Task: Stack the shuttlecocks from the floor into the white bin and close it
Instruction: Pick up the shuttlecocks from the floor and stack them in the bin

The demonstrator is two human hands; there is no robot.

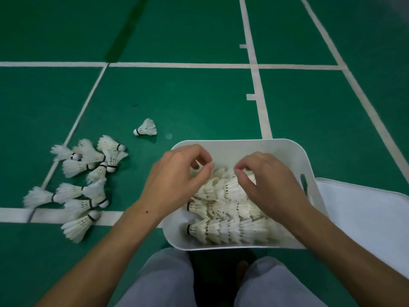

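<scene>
Shuttlecock stowage, partly done: bin loaded with nested rows, lid off.

At nine o'clock we count about a dozen loose shuttlecocks [81,185] on the floor, one stray shuttlecock [146,127] at eleven; our left hand [177,180] and right hand [269,185], fingers curled, pinch feathers of the stacked rows [228,227] inside the white bin [239,147]; the lid [365,218] lies at three o'clock, unfitted.

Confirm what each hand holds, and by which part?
Left hand: fingers curled, nothing clearly held. Right hand: fingertips pinch the feather skirt of a shuttlecock atop the stacks in the white bin.
</scene>
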